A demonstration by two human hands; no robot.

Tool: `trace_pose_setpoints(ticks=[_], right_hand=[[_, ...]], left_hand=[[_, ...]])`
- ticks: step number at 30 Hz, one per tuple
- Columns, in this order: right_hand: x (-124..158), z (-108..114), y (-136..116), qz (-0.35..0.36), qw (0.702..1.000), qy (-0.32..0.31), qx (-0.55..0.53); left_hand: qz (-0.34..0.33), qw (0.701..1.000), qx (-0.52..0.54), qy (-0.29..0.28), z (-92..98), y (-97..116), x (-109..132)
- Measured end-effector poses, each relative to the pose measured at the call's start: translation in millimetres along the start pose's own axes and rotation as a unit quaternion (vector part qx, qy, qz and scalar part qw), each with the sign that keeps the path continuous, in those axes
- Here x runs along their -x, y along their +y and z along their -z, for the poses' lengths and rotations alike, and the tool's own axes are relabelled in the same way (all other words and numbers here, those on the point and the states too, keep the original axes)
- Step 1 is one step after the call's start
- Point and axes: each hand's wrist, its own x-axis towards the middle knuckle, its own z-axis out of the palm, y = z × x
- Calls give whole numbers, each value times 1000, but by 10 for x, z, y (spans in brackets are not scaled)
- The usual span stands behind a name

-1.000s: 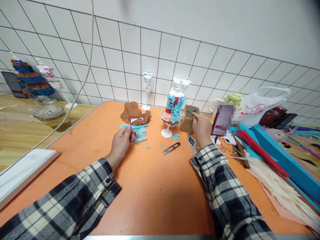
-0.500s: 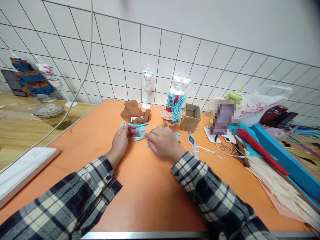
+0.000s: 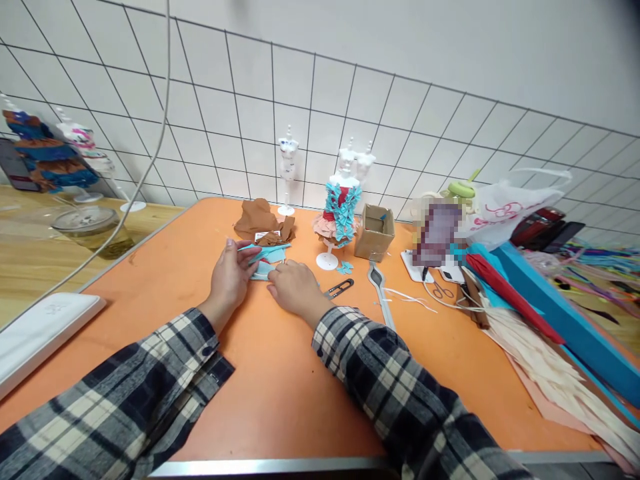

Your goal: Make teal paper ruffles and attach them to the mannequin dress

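Observation:
My left hand (image 3: 231, 274) and my right hand (image 3: 293, 288) meet over light blue paper pieces (image 3: 270, 255) on the orange table (image 3: 280, 373). The left hand's fingers curl around the blue paper's near edge. The right hand is closed, fingertips pinched at the same paper; what they pinch is hidden. Just right of my right hand lie small black thread snips (image 3: 340, 288). Behind them stands a small white mannequin (image 3: 337, 215) dressed in blue, red and pink paper.
Brown fabric (image 3: 260, 219) lies behind the blue paper. A small cardboard box (image 3: 375, 232) stands right of the mannequin. Bare white mannequins (image 3: 287, 167) line the gridded wall. Paper sheets, cream strips (image 3: 545, 360) and a plastic bag (image 3: 510, 207) crowd the right side. A white tray (image 3: 40, 330) sits left.
My right hand left the cardboard box, swept left across the table and now meets my left hand at the blue paper. The snips are uncovered again.

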Motion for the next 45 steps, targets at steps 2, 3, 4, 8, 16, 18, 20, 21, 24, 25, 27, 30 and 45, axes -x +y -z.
trace_pose_setpoints(ticks=[2, 3, 4, 8, 16, 18, 20, 21, 24, 25, 27, 30, 45], right_hand=[[-30, -42, 7, -1, 1000, -4, 11], [-32, -49, 17, 0, 1000, -3, 15], [-26, -45, 30, 0, 1000, 2, 17], [57, 60, 108, -5, 998, 55, 2], [262, 511, 209, -7, 996, 85, 5], [397, 635, 175, 7, 998, 63, 13], [582, 688, 135, 43, 999, 17, 22], [685, 682, 122, 57, 998, -9, 20], [977, 576, 147, 80, 994, -73, -29], [1054, 533, 180, 67, 993, -73, -63], [1163, 465, 266, -1, 988, -30, -149], [1205, 401, 363, -141, 939, 82, -302], [1061, 230, 118, -252, 639, 201, -698]], left_hand=[[25, 1000, 18, -1, -7, 16, 0], [29, 999, 24, -5, -9, 22, 3], [28, 999, 28, -12, -10, 26, 7], [9, 999, 19, -27, 0, 8, -12], [-35, 995, -39, -86, 34, -56, -38], [-68, 989, -84, -100, 30, -28, 5], [-101, 978, -148, -104, 20, 8, 58], [-116, 970, -181, -112, 13, 25, 87], [-159, 934, -274, -165, -20, 60, 188], [-172, 919, -303, -183, -34, 68, 228], [-197, 890, -353, -211, -73, 85, 323], [-232, 856, -386, -255, -161, 110, 505], [-163, 850, -367, -342, -422, 20, 946]])
